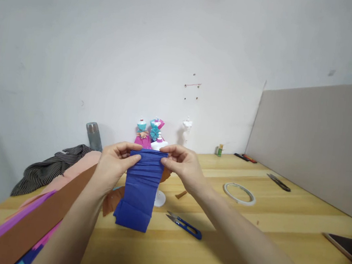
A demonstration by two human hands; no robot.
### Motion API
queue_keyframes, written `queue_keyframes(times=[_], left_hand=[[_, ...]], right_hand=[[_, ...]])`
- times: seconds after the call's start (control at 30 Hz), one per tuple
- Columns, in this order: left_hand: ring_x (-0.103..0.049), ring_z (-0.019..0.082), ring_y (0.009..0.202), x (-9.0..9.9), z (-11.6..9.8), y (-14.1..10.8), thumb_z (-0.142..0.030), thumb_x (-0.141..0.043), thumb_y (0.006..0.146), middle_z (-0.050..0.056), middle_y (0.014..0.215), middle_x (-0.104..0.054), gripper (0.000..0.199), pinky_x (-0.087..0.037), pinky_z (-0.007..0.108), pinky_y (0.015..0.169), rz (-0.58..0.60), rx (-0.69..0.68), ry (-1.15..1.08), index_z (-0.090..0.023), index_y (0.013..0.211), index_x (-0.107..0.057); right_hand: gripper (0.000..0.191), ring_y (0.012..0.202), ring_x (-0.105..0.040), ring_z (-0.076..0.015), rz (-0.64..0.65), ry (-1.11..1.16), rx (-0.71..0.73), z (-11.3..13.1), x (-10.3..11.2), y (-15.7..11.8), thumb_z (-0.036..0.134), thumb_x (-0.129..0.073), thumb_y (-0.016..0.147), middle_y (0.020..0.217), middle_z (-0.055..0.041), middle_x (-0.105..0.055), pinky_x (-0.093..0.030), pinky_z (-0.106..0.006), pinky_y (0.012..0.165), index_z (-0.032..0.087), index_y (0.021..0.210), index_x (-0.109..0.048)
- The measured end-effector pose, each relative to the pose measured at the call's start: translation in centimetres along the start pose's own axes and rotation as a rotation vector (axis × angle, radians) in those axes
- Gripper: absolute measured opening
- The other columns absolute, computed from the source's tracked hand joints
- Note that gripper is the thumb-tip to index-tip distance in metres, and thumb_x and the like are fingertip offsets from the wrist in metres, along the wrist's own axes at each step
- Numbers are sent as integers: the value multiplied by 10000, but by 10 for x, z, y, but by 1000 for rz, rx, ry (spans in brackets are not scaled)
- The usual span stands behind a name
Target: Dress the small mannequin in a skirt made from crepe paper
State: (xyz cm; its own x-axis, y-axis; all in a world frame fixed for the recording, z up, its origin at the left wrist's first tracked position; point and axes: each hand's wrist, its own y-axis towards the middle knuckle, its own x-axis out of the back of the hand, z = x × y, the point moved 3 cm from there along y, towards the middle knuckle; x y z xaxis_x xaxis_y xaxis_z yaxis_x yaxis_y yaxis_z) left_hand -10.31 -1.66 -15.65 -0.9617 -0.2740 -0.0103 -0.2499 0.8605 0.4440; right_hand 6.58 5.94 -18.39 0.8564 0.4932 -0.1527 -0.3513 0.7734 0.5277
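Note:
A strip of dark blue crepe paper (pixel 140 192) hangs between my two hands, gathered in narrow folds along its top. My left hand (pixel 115 161) pinches the upper left corner between thumb and fingers. On the upper right corner, my right hand (pixel 182 166) has the same kind of pinch. Behind the paper stands a small white dress-form figure (pixel 159 144), mostly covered, with its round white base (pixel 160 199) showing below. Orange-brown crepe paper (pixel 113 200) shows at the left of the strip. Blue-handled thread snips (pixel 184 225) lie on the table to the lower right.
Small dressed mannequins (pixel 143 134) and a bare white one (pixel 187 130) stand by the wall. A tape roll (pixel 239 194), dark snips (pixel 279 183) and a small green bottle (pixel 220 150) are at right. Crepe sheets (pixel 40 214), striped cloth (pixel 54 169) and a grey flask (pixel 93 136) occupy the left.

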Motion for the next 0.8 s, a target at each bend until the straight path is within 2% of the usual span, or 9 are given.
queue_keyframes(times=[0.13,0.47,0.67,0.8], left_hand=[[-653,166,663,-2,-1,1,-199,-822,550,35,712,-731,225,-518,267,652,-89,-52,41,-140,752,-743],[-621,146,620,-7,1,-1,-172,-744,634,11,672,-707,84,-477,229,583,-151,-138,169,-166,717,-736],[-611,150,614,-9,-2,-2,-179,-721,648,9,650,-691,26,-464,232,583,-129,-118,186,-166,668,-712],[-628,157,666,-9,-1,-1,-167,-722,629,26,688,-701,45,-483,246,655,-78,-77,196,-150,666,-703]], right_hand=[[233,442,-448,-74,-23,-6,17,0,0,0,255,-744,599,518,66,-531,-317,-221,427,177,803,-664],[171,502,-480,-97,-79,-90,34,-2,-2,-1,237,-708,596,545,47,-537,-376,-241,489,169,746,-665],[101,517,-511,-126,-72,-178,73,-3,-2,-2,257,-658,654,567,21,-564,-411,-261,494,180,717,-643],[80,507,-505,-116,-93,-211,99,-3,0,-2,249,-660,653,611,16,-580,-406,-252,479,188,694,-629]])
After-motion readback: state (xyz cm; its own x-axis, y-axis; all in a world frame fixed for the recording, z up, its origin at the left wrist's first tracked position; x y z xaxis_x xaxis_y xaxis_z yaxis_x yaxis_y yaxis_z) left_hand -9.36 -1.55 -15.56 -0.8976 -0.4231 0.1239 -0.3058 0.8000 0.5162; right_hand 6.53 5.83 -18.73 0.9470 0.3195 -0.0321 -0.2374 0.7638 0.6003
